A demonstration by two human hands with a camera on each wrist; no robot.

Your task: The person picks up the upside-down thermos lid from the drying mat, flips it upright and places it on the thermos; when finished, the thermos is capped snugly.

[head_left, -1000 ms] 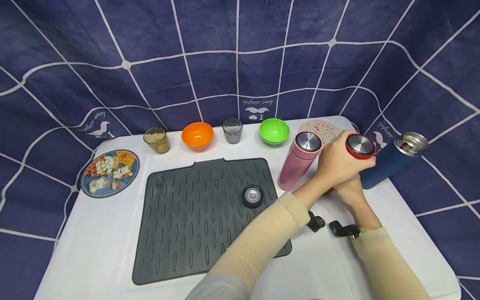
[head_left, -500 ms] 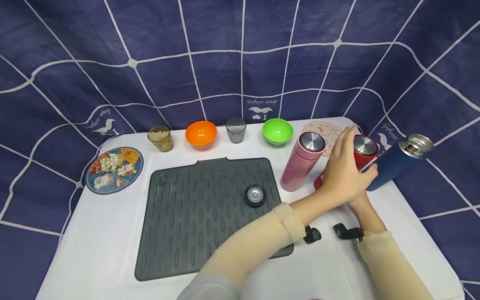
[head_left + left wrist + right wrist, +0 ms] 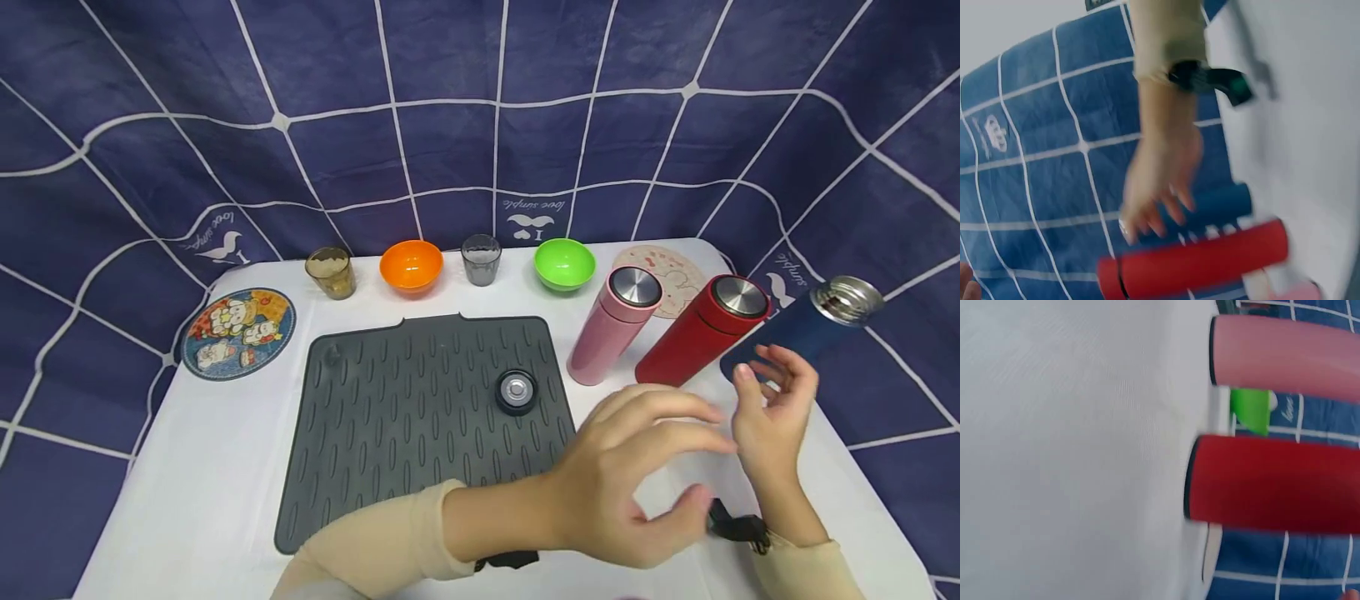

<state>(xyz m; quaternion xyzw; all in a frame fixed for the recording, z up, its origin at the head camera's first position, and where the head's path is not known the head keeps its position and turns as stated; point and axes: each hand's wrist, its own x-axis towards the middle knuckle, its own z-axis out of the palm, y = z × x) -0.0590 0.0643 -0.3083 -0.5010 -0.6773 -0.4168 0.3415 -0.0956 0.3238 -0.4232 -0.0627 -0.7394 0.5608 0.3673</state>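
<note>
A red thermos flask (image 3: 693,337) with a steel-topped lid stands upright on the white table in the head view, between a pink flask (image 3: 609,329) and a navy flask (image 3: 806,321). The navy flask has no lid and its steel mouth shows. My left hand (image 3: 637,475), fingers and thumb loosely curved, is in the air in front of the red and pink flasks, holding nothing. Close to the navy flask, my right hand (image 3: 776,408) has loosely bent fingers with nothing in them. The left wrist view shows the right hand (image 3: 1160,181) blurred above the red flask (image 3: 1197,262).
A round black lid (image 3: 516,392) lies on the grey drying mat (image 3: 420,417). Along the back are an amber glass (image 3: 331,273), an orange bowl (image 3: 412,267), a grey glass (image 3: 481,260) and a green bowl (image 3: 565,265). Round mats (image 3: 238,335) lie left and right.
Both hands have let go of the red flask, which stays standing. The left hand has come off its lid and drawn back towards me; the right has moved right and back.
</note>
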